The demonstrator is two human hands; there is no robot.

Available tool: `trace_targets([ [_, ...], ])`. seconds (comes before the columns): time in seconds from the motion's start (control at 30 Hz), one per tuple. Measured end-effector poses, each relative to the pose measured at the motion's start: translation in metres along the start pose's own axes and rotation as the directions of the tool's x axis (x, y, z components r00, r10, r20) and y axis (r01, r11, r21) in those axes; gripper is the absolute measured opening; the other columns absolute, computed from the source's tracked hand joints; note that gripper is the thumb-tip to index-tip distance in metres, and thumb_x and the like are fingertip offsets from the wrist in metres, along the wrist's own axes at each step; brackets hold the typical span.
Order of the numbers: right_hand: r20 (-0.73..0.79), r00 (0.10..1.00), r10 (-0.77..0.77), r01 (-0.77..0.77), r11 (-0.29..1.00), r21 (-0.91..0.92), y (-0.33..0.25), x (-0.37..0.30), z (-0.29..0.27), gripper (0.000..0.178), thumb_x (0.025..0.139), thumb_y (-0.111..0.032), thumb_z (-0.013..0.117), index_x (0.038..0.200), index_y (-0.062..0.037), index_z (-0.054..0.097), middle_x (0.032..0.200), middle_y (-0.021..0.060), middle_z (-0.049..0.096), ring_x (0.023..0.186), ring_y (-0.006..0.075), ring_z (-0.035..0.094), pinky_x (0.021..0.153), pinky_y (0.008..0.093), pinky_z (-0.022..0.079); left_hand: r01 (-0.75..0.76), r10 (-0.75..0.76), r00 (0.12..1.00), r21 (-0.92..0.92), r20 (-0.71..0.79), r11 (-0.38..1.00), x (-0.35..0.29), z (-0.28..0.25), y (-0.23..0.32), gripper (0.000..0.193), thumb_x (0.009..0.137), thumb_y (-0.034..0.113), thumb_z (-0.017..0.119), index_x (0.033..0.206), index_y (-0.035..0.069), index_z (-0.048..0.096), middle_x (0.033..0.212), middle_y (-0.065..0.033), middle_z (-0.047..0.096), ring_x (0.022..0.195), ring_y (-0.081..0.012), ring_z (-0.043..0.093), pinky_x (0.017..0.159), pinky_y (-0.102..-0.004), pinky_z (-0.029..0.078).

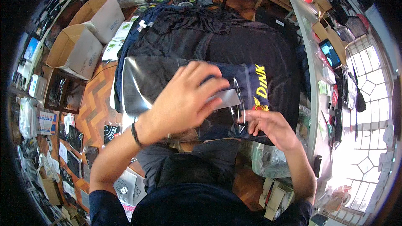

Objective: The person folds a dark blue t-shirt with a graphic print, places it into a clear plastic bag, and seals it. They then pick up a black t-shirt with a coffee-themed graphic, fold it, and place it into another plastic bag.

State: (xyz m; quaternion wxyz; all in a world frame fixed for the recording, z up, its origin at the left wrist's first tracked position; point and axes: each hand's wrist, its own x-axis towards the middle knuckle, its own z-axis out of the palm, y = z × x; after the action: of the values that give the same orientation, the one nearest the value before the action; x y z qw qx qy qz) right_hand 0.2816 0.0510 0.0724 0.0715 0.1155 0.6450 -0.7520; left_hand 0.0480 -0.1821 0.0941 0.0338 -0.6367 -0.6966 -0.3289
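Note:
A clear plastic bag (pixel 136 84) lies across a dark navy garment with yellow lettering (pixel 260 81), on top of a heap of black fabric (pixel 180 37). My left hand (pixel 188 96) hovers over the bag, its fingers curved and the thumb apart from them; they are slightly blurred. Beside those fingers shows a pale translucent strip (pixel 229 98) of the bag. At the bag's right edge, my right hand (pixel 272 129) pinches the plastic between thumb and forefinger, its other fingers loosely bent. What lies under my left palm is hidden.
Open cardboard boxes (pixel 73 52) stand at the left on the parquet floor (pixel 98 90). Packed shirts (pixel 121 37) lie beside the heap. A long table (pixel 303 21) at the right carries a phone (pixel 331 53) and small items, near a bright barred window (pixel 368 83).

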Motion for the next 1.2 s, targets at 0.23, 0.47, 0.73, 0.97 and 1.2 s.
trace_targets([
  [0.23, 0.491, 0.871, 0.019, -0.242, 0.886, 0.395, 0.002, 0.033, -0.017, 0.095, 0.103, -0.065, 0.055, 0.164, 0.0044, 0.035, 0.158, 0.0249, 0.052, 0.053, 0.0087, 0.045, 0.045, 0.022, 0.034, 0.005, -0.006, 1.0, -0.054, -0.018, 0.999, 0.003, 0.034, 0.042, 0.043, 0.085, 0.013, 0.08, 0.128, 0.012, 0.073, 0.118, -0.0108, 0.066, 0.111, -0.032, 0.063, 0.093, -0.0455, 0.051],
  [0.47, 0.627, 0.748, 0.218, -0.394, 0.906, 0.156, 0.0, 0.052, -0.005, 0.13, 0.09, -0.086, 0.056, 0.17, 0.0055, 0.008, 0.177, 0.0255, 0.02, 0.052, 0.0075, 0.048, 0.047, 0.0212, 0.039, 0.103, -0.107, 0.992, 0.051, 0.07, 0.993, -0.014, 0.023, -0.039, 0.041, 0.102, 0.018, 0.067, 0.142, 0.009, 0.066, 0.154, -0.0135, 0.059, 0.145, -0.0403, 0.05, 0.121, -0.0524, 0.041],
  [0.73, 0.526, 0.718, 0.456, -0.511, 0.858, -0.048, -0.01, 0.047, -0.005, 0.102, 0.103, -0.066, 0.056, 0.17, 0.0006, 0.017, 0.169, 0.03, 0.035, 0.053, 0.0093, 0.055, 0.047, 0.0218, 0.046, 0.134, -0.16, 0.958, 0.122, 0.237, 0.983, -0.022, 0.03, -0.041, 0.05, 0.107, 0.027, 0.062, 0.154, 0.012, 0.056, 0.165, -0.0111, 0.05, 0.157, -0.0409, 0.037, 0.129, -0.0533, 0.031],
  [0.97, -0.305, 0.894, 0.33, -0.393, 0.902, -0.179, 0.0, -0.045, 0.006, 0.05, 0.111, -0.035, 0.059, 0.145, 0.0016, 0.057, 0.119, 0.019, 0.075, 0.059, 0.0112, 0.065, 0.051, 0.0237, 0.051, 0.187, -0.154, 0.956, -0.114, 0.251, 0.976, 0.017, 0.018, -0.076, 0.05, 0.1, 0.032, 0.074, 0.14, 0.005, 0.064, 0.142, -0.0237, 0.063, 0.135, -0.0439, 0.058, 0.116, -0.0474, 0.046],
  [1.2, -0.596, 0.771, 0.225, 0.198, 0.804, 0.56, 0.106, -0.019, 0.176, 0.044, 0.104, -0.026, 0.074, 0.135, -0.0004, 0.057, 0.128, 0.0119, 0.068, 0.117, 0.0215, 0.068, 0.096, 0.0434, 0.058, 0.325, -0.115, 0.452, -0.043, 0.885, 0.945, 0.096, 0.019, -0.104, 0.075, 0.083, 0.069, 0.082, 0.102, -0.003, 0.077, 0.094, -0.0136, 0.077, 0.087, -0.0209, 0.07, 0.079, -0.0394, 0.053],
])
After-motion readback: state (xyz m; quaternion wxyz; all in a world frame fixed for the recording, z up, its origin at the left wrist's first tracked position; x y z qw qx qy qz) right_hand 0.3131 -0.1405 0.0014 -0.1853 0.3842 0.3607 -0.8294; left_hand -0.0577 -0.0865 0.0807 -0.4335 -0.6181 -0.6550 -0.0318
